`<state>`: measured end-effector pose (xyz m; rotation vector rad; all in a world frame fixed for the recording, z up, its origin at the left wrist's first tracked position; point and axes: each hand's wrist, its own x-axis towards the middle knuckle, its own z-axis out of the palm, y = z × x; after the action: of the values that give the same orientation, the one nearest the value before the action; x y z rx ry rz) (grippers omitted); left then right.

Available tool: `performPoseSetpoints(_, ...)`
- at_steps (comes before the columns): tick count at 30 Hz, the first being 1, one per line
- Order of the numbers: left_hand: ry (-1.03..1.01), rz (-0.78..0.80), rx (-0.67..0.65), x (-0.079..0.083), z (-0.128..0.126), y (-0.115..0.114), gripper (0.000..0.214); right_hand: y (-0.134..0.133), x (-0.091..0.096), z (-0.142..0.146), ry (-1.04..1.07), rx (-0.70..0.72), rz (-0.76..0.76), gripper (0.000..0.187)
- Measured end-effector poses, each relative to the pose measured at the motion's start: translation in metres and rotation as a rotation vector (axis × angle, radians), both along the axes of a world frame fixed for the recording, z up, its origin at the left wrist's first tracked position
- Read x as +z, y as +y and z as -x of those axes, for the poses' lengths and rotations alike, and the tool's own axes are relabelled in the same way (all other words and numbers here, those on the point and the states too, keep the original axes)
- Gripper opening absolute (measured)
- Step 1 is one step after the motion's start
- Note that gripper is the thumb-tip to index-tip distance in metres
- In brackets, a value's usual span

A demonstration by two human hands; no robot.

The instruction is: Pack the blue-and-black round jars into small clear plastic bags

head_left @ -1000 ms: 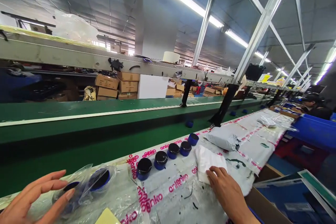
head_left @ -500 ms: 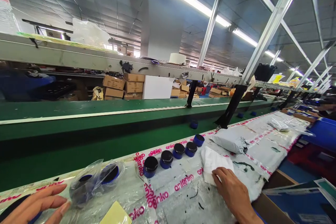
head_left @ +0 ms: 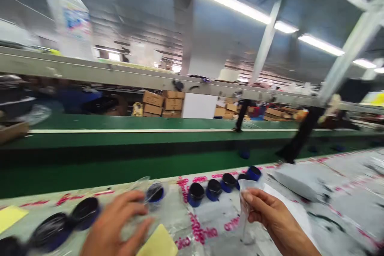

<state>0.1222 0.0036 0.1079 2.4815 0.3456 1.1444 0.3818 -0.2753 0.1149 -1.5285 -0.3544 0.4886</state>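
The right hand (head_left: 267,212) pinches a thin clear plastic bag (head_left: 244,216) over the bench (head_left: 214,218), near a row of dark blue, black-topped pieces (head_left: 214,190). The left hand (head_left: 117,224), blurred, has thumb and fingers apart just beside a similar piece (head_left: 155,193) in clear film; whether it touches that film I cannot tell.

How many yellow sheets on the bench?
2. One yellow sheet lies at the picture's left edge; a second yellow sheet is at the bottom, just right of the left hand. Both are cut off by the frame; more could be hidden behind that hand.
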Motion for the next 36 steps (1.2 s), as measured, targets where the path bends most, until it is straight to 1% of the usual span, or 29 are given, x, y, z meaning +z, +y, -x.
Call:
performPoseSetpoints(1,0.046,0.126,-0.083,0.010,-0.003,-0.015,0.014,0.022,0.002,0.013,0.003,0.075,-0.019,0.039)
performPoseSetpoints(2,0.101,0.295,-0.155,0.018,-0.007,-0.028,0.015,0.044,0.003,0.026,0.005,0.158,-0.033,0.038)
performPoseSetpoints(3,0.176,0.505,-0.183,0.024,-0.011,-0.037,0.021,0.067,0.003,0.040,0.014,0.254,-0.042,0.038)
performPoseSetpoints(4,0.195,0.723,-0.176,0.028,-0.014,-0.041,0.031,0.089,0.002,0.054,0.025,0.360,-0.045,0.040)
performPoseSetpoints(5,0.168,0.891,-0.216,0.030,-0.014,-0.041,0.036,0.110,0.002,0.069,0.040,0.472,-0.044,0.041)
performPoseSetpoints(6,0.109,1.019,-0.254,0.029,-0.011,-0.038,0.040,0.129,0.001,0.082,0.060,0.582,-0.041,0.042)
performPoseSetpoints(7,0.035,1.117,-0.246,0.027,-0.006,-0.033,0.039,0.146,0.001,0.095,0.081,0.686,-0.036,0.043)
performPoseSetpoints(8,-0.033,1.166,-0.246,0.024,0.002,-0.026,0.039,0.161,0.002,0.106,0.104,0.778,-0.032,0.043)
performPoseSetpoints(10,-0.115,1.221,-0.223,0.015,0.023,-0.014,0.040,0.184,0.005,0.124,0.155,0.925,-0.023,0.042)
performPoseSetpoints(11,-0.103,1.222,-0.217,0.011,0.033,-0.008,0.041,0.193,0.006,0.130,0.179,0.979,-0.014,0.042)
performPoseSetpoints(12,-0.060,1.208,-0.206,0.007,0.044,-0.002,0.042,0.202,0.007,0.135,0.192,1.012,-0.007,0.041)
performPoseSetpoints(14,0.056,1.140,-0.146,0.002,0.060,0.009,0.041,0.219,0.007,0.141,0.157,1.031,0.008,0.040)
performPoseSetpoints(15,0.103,1.077,-0.093,0.001,0.067,0.015,0.037,0.229,0.006,0.143,0.096,1.024,0.020,0.038)
performPoseSetpoints(16,0.133,0.998,-0.022,0.001,0.072,0.020,0.031,0.238,0.004,0.144,-0.010,1.003,0.033,0.035)
performPoseSetpoints(17,0.145,0.915,0.059,0.002,0.077,0.026,0.025,0.248,0.002,0.146,-0.165,0.966,0.045,0.029)
performPoseSetpoints(18,0.152,0.826,0.143,0.003,0.081,0.032,0.017,0.257,0.001,0.147,-0.367,0.915,0.057,0.022)
performPoseSetpoints(20,0.199,0.609,0.304,0.009,0.088,0.046,0.008,0.276,0.000,0.151,-0.866,0.795,0.070,0.012)
performPoseSetpoints(22,0.280,0.399,0.435,0.015,0.092,0.061,0.013,0.293,0.004,0.154,-1.362,0.706,0.097,0.019)
performPoseSetpoints(23,0.326,0.310,0.492,0.018,0.093,0.069,0.016,0.301,0.007,0.156,-1.565,0.684,0.135,0.023)
performPoseSetpoints(24,0.373,0.231,0.547,0.021,0.092,0.076,0.018,0.309,0.010,0.157,-1.723,0.668,0.188,0.026)
performPoseSetpoints(25,0.420,0.162,0.598,0.024,0.091,0.083,0.021,0.316,0.013,0.158,-1.832,0.651,0.245,0.027)
performPoseSetpoints(27,0.512,0.048,0.682,0.025,0.087,0.096,0.025,0.330,0.016,0.160,-1.929,0.620,0.343,0.028)
performPoseSetpoints(29,0.599,-0.039,0.738,0.022,0.080,0.105,0.027,0.343,0.014,0.162,-1.937,0.612,0.390,0.027)
performPoseSetpoints(33,0.749,-0.133,0.786,0.006,0.069,0.114,0.019,0.361,-0.002,0.170,-1.910,0.631,0.458,0.024)
performPoseSetpoints(36,0.819,-0.148,0.784,-0.003,0.069,0.113,0.013,0.364,-0.015,0.176,-1.863,0.663,0.506,0.019)
